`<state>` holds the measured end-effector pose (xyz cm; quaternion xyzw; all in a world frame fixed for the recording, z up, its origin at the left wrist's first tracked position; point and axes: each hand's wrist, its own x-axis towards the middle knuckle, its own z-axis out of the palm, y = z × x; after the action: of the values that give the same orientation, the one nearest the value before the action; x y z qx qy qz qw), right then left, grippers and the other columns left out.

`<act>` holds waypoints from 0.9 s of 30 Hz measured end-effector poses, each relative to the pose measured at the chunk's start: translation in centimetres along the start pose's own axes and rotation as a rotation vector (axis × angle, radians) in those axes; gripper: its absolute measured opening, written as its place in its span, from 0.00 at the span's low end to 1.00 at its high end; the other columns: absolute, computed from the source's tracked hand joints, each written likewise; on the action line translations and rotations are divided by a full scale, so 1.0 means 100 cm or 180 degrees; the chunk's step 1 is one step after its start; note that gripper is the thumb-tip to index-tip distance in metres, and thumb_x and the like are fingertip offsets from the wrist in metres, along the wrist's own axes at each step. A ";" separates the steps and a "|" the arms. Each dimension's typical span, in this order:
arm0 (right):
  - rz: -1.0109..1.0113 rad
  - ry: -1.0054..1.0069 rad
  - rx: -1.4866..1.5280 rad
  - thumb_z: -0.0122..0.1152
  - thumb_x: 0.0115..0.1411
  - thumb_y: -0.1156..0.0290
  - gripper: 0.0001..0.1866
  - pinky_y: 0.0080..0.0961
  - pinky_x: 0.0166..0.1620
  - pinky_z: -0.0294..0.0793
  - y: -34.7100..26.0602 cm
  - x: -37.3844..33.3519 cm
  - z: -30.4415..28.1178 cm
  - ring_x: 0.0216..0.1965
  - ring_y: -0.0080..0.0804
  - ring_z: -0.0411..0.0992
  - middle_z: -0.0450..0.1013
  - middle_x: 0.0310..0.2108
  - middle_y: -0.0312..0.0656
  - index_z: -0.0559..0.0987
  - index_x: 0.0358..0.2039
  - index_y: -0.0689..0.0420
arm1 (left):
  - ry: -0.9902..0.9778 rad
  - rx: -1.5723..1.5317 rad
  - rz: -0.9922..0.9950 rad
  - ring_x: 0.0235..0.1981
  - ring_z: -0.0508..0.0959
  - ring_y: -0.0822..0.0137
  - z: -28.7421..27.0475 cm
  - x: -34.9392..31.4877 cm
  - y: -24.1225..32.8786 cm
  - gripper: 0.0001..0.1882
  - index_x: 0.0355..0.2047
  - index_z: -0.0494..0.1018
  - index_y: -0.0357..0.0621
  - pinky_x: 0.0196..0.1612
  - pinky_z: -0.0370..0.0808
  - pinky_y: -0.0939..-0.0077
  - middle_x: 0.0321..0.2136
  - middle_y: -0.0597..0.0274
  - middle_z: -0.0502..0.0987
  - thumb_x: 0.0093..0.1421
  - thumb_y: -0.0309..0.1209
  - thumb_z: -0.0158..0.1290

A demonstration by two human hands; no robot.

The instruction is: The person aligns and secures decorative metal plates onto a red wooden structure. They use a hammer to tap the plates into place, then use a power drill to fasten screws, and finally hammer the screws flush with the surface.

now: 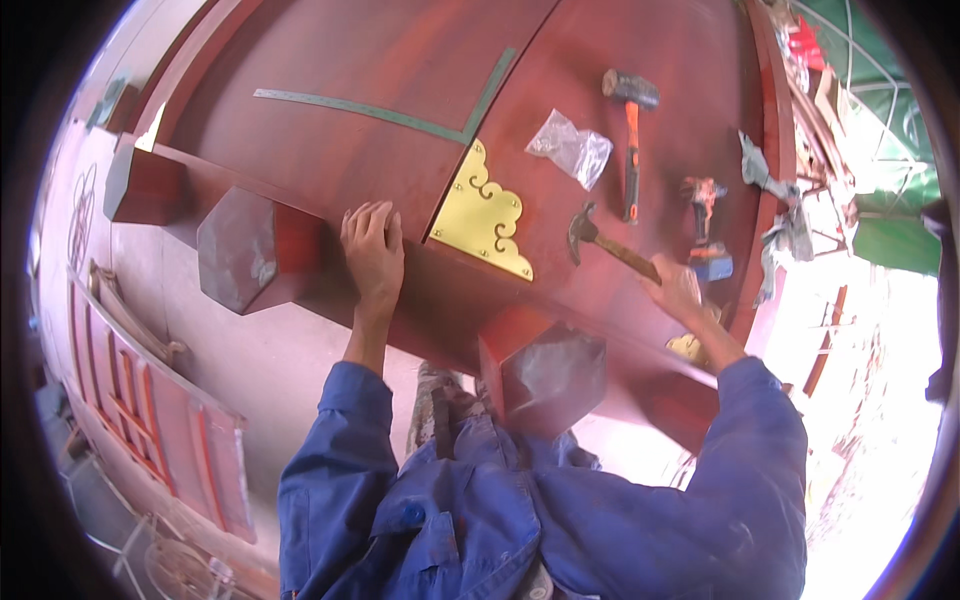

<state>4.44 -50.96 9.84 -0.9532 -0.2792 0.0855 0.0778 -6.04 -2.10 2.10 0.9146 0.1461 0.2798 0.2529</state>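
My right hand (677,288) is closed round the wooden handle of a claw hammer (622,255), whose dark head is held over the reddish-brown wooden panel (640,265). To the left of the hammer head, an ornate brass corner plate (482,222) with scrolled cutouts lies fixed at the panel's near edge, small round heads showing along it. My left hand (373,250) rests on the wooden edge left of that plate, fingers stretched out, holding nothing. A second brass plate (687,347) shows partly beneath my right forearm.
On the panel lie a green L-shaped square (400,122), a clear plastic bag (570,148), a mallet (631,135) with an orange-black handle and a cordless drill (706,225). Grey rags (785,210) hang over the right rim. Chunky wooden feet (240,250) jut toward me.
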 end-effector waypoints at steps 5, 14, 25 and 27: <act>0.0000 0.0195 0.0009 0.68 0.61 0.56 0.20 0.52 0.31 0.70 0.026 -0.007 0.040 0.28 0.61 0.73 0.73 0.25 0.56 0.71 0.32 0.58 | -0.0384 0.0392 0.0499 0.50 0.77 0.51 0.022 0.059 0.010 0.14 0.46 0.78 0.43 0.56 0.71 0.55 0.46 0.54 0.81 0.60 0.31 0.60; 0.0176 0.0020 -0.0115 0.66 0.63 0.54 0.18 0.49 0.29 0.74 0.024 -0.001 0.068 0.28 0.55 0.76 0.76 0.28 0.48 0.72 0.35 0.56 | -0.1966 0.1561 0.1695 0.50 0.79 0.52 0.083 0.193 -0.032 0.15 0.47 0.75 0.44 0.55 0.75 0.54 0.47 0.56 0.78 0.59 0.22 0.55; 0.0676 0.0453 -0.0029 0.69 0.58 0.65 0.13 0.44 0.38 0.76 -0.006 -0.004 0.088 0.38 0.49 0.75 0.72 0.36 0.45 0.76 0.39 0.57 | -0.2759 0.2221 0.3642 0.37 0.81 0.58 0.110 0.227 -0.048 0.15 0.40 0.68 0.41 0.40 0.82 0.64 0.35 0.54 0.75 0.53 0.17 0.57; 0.0814 0.0371 -0.0037 0.68 0.59 0.65 0.14 0.45 0.41 0.76 -0.013 -0.002 0.087 0.41 0.49 0.74 0.72 0.37 0.45 0.76 0.40 0.58 | -0.2748 0.2162 0.3784 0.36 0.82 0.58 0.114 0.232 -0.054 0.16 0.39 0.68 0.40 0.40 0.82 0.66 0.34 0.54 0.75 0.51 0.18 0.59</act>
<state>1.80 -49.18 1.68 -0.9848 -0.1510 0.0376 0.0769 18.51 7.53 1.17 0.8935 -0.3980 -0.0699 -0.1956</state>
